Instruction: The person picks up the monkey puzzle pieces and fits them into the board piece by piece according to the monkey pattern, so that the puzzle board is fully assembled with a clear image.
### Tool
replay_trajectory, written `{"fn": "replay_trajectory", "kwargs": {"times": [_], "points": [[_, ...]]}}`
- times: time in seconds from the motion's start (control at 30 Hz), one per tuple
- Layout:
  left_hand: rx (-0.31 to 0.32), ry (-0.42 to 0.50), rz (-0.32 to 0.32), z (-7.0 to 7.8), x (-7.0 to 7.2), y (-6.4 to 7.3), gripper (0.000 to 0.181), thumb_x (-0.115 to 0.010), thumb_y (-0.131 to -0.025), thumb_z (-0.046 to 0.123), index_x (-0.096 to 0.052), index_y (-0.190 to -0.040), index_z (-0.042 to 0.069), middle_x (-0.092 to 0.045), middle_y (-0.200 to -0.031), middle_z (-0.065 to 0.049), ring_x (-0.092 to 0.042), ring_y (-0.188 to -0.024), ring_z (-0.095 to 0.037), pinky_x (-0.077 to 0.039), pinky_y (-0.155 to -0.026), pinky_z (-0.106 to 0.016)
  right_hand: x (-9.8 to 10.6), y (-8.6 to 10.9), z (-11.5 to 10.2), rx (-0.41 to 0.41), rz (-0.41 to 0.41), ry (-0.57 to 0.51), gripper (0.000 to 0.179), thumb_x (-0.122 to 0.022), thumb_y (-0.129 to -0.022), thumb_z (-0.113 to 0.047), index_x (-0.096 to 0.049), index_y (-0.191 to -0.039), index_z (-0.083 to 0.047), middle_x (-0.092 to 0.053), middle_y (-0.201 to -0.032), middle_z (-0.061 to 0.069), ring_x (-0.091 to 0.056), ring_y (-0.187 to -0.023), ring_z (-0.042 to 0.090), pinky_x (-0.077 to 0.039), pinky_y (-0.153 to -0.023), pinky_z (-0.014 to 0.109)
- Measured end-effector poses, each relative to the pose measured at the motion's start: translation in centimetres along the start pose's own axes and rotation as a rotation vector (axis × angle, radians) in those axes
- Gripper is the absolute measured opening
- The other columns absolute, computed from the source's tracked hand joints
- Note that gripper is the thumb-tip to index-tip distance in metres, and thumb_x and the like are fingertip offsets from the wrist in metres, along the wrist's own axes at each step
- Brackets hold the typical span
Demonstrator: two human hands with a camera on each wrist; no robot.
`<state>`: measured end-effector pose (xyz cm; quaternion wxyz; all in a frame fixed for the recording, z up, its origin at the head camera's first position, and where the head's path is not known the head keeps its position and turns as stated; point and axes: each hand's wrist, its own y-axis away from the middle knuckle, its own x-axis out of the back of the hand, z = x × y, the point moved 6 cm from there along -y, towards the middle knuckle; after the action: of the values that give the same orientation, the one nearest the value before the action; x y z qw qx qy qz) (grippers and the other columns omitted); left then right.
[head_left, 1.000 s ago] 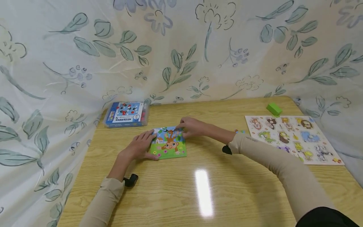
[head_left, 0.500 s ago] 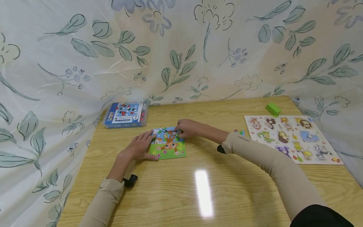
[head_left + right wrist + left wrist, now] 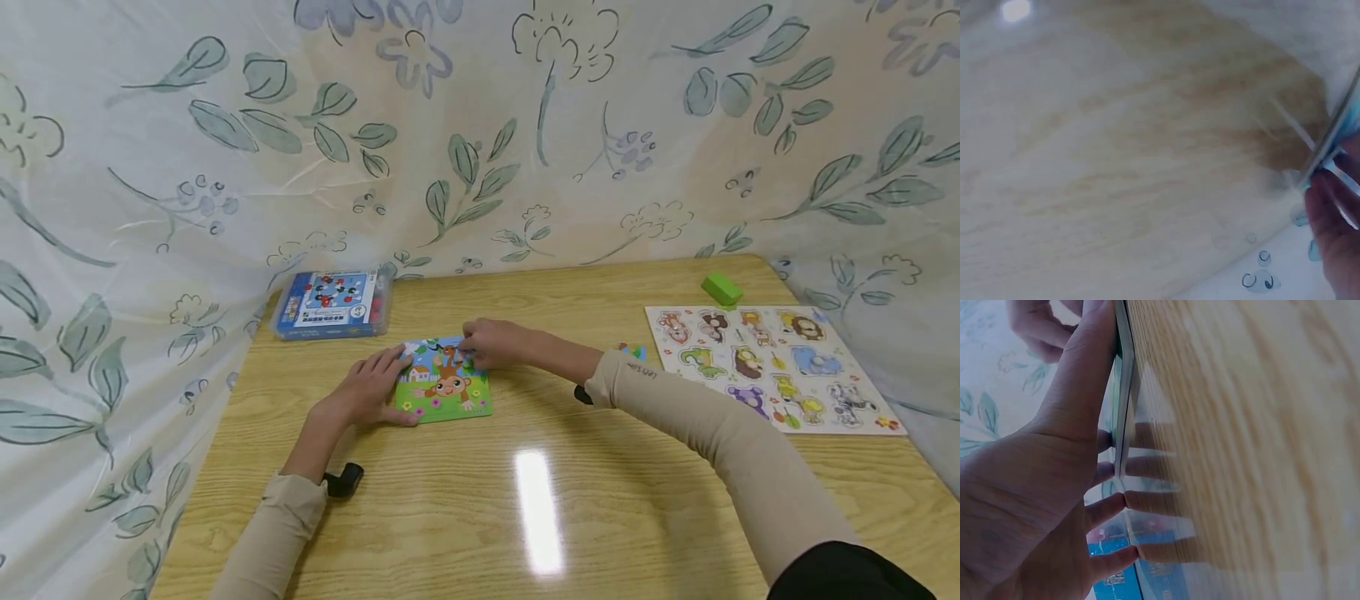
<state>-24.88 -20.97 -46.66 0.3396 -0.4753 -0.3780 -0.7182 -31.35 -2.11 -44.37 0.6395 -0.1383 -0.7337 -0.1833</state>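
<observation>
A square jigsaw puzzle with a monkey picture lies flat on the table, left of the middle. My left hand rests at its left edge, fingers spread and thumb along the lower left corner; in the left wrist view that thumb lies along the puzzle's edge. At the upper right corner, my right hand has its fingers curled, pinching a puzzle piece that is mostly hidden under the fingertips. The right wrist view shows these fingers right at the puzzle's rim.
A small colourful puzzle piece lies beyond my right forearm. To the right are an animal peg board and a green block. A clear plastic case with a blue label stands at the back left, before the floral cloth.
My right hand has shifted slightly left and down at the puzzle's upper right corner. The left hand stays put at the left edge.
</observation>
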Motion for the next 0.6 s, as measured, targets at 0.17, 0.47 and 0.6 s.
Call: {"fn": "replay_trajectory", "kwargs": {"times": [0.17, 0.47, 0.6], "points": [[-0.003, -0.012, -0.005, 0.0, 0.2, 0.0, 0.108, -0.070, -0.075, 0.066, -0.024, -0.155, 0.008, -0.016, -0.162, -0.017, -0.022, -0.146, -0.042, -0.026, -0.111, -0.064, -0.1, 0.6, -0.3, 0.040, -0.021, 0.170, 0.033, -0.054, -0.098, -0.018, -0.064, -0.128, -0.010, -0.059, -0.110, 0.011, -0.053, -0.083, 0.021, -0.048, -0.071, 0.030], [-0.020, -0.006, 0.011, 0.2, 0.0, -0.2, 0.108, -0.072, -0.074, 0.065, -0.026, -0.154, 0.008, -0.018, -0.161, -0.018, -0.023, -0.145, -0.043, -0.027, -0.110, -0.065, 0.4, 4.6, 1.7, -0.139, -0.021, 0.104, 0.050, -0.050, -0.101, -0.032, -0.044, -0.146, -0.012, -0.053, -0.138, 0.014, -0.054, -0.124, 0.029, -0.049, -0.100, 0.041], [-0.011, -0.014, 0.007, 0.1, -0.2, -0.1, 0.109, -0.071, -0.074, 0.066, -0.025, -0.154, 0.009, -0.018, -0.162, -0.017, -0.024, -0.145, -0.043, -0.027, -0.110, -0.065, 0.9, 11.0, 3.6, -0.259, 0.050, -0.013, 0.064, -0.063, -0.094, -0.034, -0.040, -0.147, -0.007, -0.051, -0.139, 0.019, -0.053, -0.126, 0.036, -0.049, -0.098, 0.049]]}}
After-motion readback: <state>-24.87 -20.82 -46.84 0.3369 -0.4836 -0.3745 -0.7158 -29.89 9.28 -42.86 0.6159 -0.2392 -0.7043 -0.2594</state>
